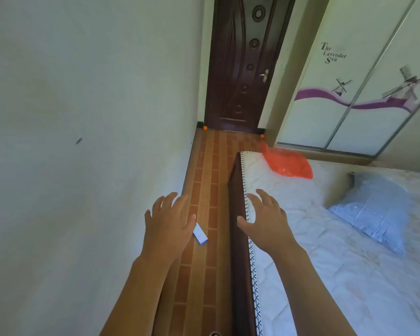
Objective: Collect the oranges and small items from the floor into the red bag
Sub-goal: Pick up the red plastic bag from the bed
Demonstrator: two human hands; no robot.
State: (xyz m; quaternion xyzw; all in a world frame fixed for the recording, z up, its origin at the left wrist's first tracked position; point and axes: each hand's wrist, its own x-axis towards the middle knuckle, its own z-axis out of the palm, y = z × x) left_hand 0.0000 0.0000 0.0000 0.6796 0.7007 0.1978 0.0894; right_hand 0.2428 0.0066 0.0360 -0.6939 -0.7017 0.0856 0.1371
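Down the narrow floor strip [209, 190] beside the bed [239, 214], we hold our left hand [169, 223] and right hand [267, 220] spread and empty. With the red bag [289, 163] lying on the mattress, we risk overlooking the small box [200, 234] under our left palm, or the two far oranges [205, 128] rolling off when nudged.

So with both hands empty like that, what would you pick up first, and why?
Probably the small white and blue box: lower the left hand and take it. It lies on the brick-pattern floor right beside that open hand, while the two oranges sit far off by the door. The red bag waits on the bed.
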